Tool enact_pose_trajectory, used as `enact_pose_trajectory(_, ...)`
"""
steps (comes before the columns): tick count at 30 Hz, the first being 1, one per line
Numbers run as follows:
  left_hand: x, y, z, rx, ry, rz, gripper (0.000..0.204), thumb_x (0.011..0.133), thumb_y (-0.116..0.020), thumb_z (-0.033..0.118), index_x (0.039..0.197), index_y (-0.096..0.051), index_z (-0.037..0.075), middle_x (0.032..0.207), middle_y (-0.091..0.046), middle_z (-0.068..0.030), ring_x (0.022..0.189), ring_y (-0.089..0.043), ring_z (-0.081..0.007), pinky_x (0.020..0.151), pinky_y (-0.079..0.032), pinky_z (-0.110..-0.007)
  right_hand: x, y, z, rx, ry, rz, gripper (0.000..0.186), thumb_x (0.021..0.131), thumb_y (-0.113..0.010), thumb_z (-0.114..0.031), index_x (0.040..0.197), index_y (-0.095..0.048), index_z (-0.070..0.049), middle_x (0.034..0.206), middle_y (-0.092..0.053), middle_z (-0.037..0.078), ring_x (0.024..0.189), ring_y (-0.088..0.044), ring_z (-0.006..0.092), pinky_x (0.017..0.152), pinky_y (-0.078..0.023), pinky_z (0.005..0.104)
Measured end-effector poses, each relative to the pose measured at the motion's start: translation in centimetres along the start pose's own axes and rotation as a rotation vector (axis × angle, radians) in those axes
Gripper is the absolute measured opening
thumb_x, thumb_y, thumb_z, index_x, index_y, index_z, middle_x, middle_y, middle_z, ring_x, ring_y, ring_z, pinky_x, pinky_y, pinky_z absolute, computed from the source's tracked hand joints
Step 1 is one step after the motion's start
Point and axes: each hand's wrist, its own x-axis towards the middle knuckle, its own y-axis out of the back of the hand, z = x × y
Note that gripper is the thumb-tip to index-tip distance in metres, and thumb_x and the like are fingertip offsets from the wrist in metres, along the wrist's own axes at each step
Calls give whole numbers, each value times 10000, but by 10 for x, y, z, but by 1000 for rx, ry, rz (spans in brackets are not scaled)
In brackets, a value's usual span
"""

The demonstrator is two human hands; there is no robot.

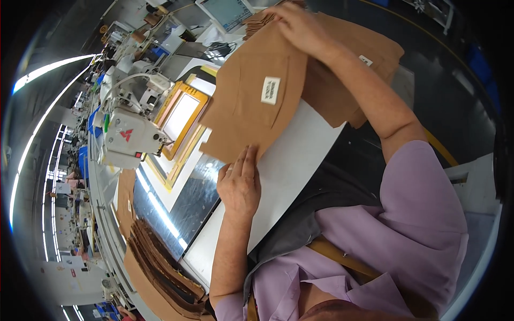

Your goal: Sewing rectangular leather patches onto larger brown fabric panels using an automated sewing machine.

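A brown fabric panel (pixel 241 117) with a white label (pixel 270 90) and a long slit-like line lies spread between my hands, beside the sewing machine. My right hand (pixel 302 29) has its fingers closed on the panel's far edge. At the near edge, my left hand (pixel 241 184) rests with straight fingers flat on the cloth, its thumb apart. Left of the panel, the sewing machine head (pixel 128 134) stands over an orange-yellow clamp frame (pixel 201 99). Part of that frame's right side lies close to the panel's notched edge.
More brown panels (pixel 369 43) are stacked at the right, under my right forearm. A bundle of brown pieces (pixel 155 273) hangs at the lower left. A white board (pixel 300 144) and a shiny metal plate (pixel 184 198) form the work surface. A screen (pixel 225 13) stands at the back.
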Motion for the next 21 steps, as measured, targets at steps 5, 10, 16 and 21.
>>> enact_pose_trajectory(5, 30, -33, 46, -269, -368, -42, 380, 887, -650, 64, 1266, -649, 39, 1194, -718, -113, 1093, -703, -246, 932, -539, -397, -16, 137, 62, -209, 3, 142, 292, 871, -586, 28, 1151, -650, -23, 935, -587, 132, 863, -636, 306, 781, -530, 354)
enact_pose_trajectory(10, 20, -43, 60, -245, -312, -132, 436, 844, -782, 218, 1243, -666, 87, 1300, -666, -94, 1226, -632, -229, 1014, -476, -426, -82, 208, 177, -741, -15, 147, 338, 879, -626, -117, 1210, -688, -136, 1296, -646, 68, 1225, -580, 305, 1038, -477, 409)
enact_pose_trajectory(16, -27, -28, 15, -197, -110, -207, 343, 829, -796, 210, 1144, -717, 97, 1280, -680, -84, 1211, -641, -228, 1017, -467, -432, -90, 127, 127, -485, -270, 54, 297, 916, -626, -151, 1201, -683, -93, 1279, -653, 100, 1194, -596, 313, 1031, -472, 398)
enact_pose_trajectory(21, -57, 9, -19, -155, 117, -212, 323, 842, -782, 220, 1131, -716, 89, 1285, -679, -83, 1167, -648, -254, 1016, -473, -457, -63, 18, 11, 2, -19, -400, 275, 937, -617, -143, 1179, -672, -22, 1114, -679, 147, 1020, -658, 317, 921, -514, 388)
